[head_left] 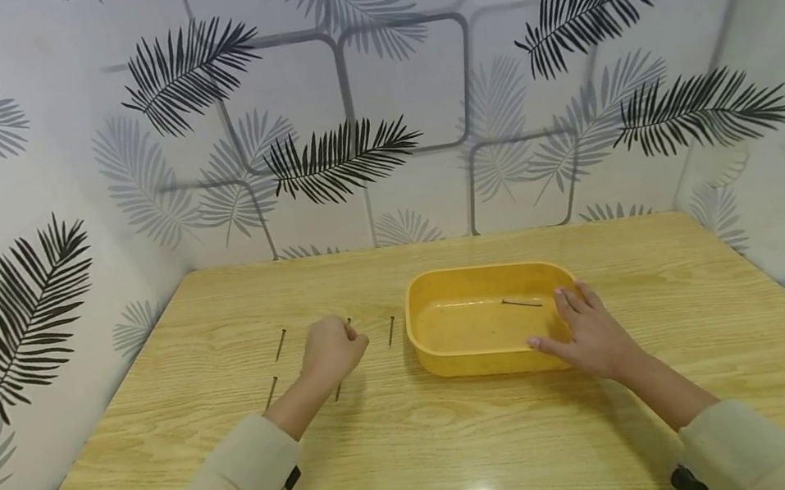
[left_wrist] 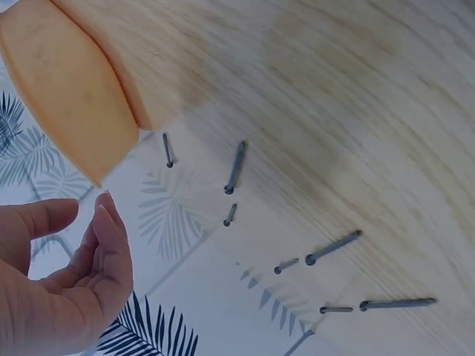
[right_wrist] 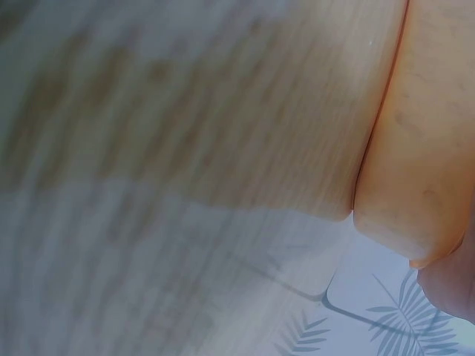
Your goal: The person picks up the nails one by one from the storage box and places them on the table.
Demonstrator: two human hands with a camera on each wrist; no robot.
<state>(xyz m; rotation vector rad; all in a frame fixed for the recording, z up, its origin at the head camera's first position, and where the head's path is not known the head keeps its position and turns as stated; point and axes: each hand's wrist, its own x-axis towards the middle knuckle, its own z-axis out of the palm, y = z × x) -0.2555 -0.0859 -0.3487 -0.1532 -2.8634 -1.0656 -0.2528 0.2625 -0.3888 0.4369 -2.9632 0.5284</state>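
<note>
A yellow plastic container [head_left: 453,365] sits on the table, and one dark nail [head_left: 522,304] lies inside it. My right hand [head_left: 594,338] holds the container's right end, thumb at the front rim and fingers over the right rim. Left of the container my left hand [head_left: 332,352] hovers above the table among several loose nails [left_wrist: 236,167]. Its fingers are loosely curled; in the left wrist view a gap shows between thumb and fingertips, with nothing in it. One nail [head_left: 391,331] lies between that hand and the container. The left hand partly hides another nail [head_left: 338,391].
The wooden table [head_left: 419,448] meets a wall [head_left: 415,192] with leaf-patterned covering at the back. Two nails [head_left: 281,344] lie left of the left hand, one of them close to the forearm. Walls also flank the table on both sides.
</note>
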